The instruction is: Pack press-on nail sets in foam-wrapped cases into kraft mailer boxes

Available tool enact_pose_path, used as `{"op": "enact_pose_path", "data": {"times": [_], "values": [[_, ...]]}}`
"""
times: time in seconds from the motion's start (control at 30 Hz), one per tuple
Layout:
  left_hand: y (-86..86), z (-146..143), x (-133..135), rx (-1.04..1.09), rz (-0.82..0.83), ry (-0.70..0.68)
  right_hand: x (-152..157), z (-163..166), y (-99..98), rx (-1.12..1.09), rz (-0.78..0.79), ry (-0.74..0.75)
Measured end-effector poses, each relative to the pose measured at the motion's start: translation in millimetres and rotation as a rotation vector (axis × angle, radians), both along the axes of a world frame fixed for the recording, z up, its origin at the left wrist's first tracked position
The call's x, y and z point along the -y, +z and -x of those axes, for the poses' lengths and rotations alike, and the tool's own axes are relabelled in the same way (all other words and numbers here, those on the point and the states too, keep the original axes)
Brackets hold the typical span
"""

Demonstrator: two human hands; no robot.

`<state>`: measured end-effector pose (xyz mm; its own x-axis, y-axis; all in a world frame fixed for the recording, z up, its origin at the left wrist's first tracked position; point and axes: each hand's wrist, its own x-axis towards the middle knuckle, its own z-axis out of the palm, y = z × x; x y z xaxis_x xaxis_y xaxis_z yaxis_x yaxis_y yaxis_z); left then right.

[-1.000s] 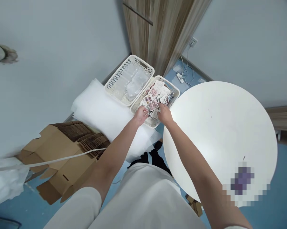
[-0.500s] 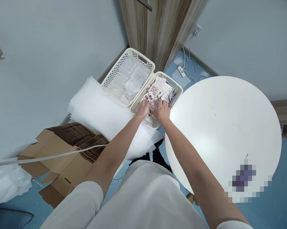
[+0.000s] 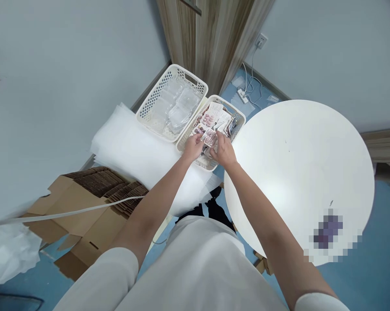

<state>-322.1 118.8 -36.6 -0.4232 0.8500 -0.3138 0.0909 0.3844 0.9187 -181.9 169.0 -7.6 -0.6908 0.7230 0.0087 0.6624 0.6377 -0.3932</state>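
Observation:
My left hand [image 3: 193, 148] pinches the left edge of a small, shiny clear plastic pack [image 3: 209, 138], whose contents I cannot make out. At its right edge is my right hand [image 3: 225, 151], fingers and thumb curled around that side. Both hands are over a cream perforated basket [image 3: 242, 117] of printed cards and packets. A white card with pink pictures [image 3: 209, 119] lies on top just beyond the pack. Beside it, a second cream basket [image 3: 145, 105] holds several clear plastic boxes [image 3: 183, 105].
To the right stands a round white table [image 3: 298, 151] bearing a blurred purple item [image 3: 329, 231]. White foam sheets [image 3: 126, 142] are stacked at left, near folded cardboard boxes [image 3: 81, 203]. A power strip [image 3: 242, 96] with cables lies on the floor by the wall.
The clear pack has come up slightly and shows more fully between my hands. My right hand's fingers have shifted to its right edge. The view has moved a little.

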Motion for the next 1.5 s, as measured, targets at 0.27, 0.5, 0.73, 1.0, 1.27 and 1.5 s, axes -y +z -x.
{"op": "enact_pose_path", "data": {"times": [0.27,0.5,0.73,1.0,1.27,1.5], "values": [[56.6,-68,32,-0.255,-0.077,-0.327,30,-91,31.6,-0.061,0.039,-0.096],[41.8,-143,38,-0.231,0.031,-0.547,51,-177,10.5,-0.117,0.095,-0.173],[16.2,-174,32,-0.407,0.210,-0.552,49,-197,-21.5,-0.059,0.131,-0.177],[12.5,-188,41,-0.688,0.194,-0.596,55,-204,-33.1,-0.097,0.174,-0.224],[14.1,-178,33,-0.579,0.235,-0.510,81,-216,-24.7,-0.452,0.482,-0.602],[19.4,-159,4,-0.426,0.145,-0.609,96,-206,-15.1,-0.857,1.050,-0.848]]}}
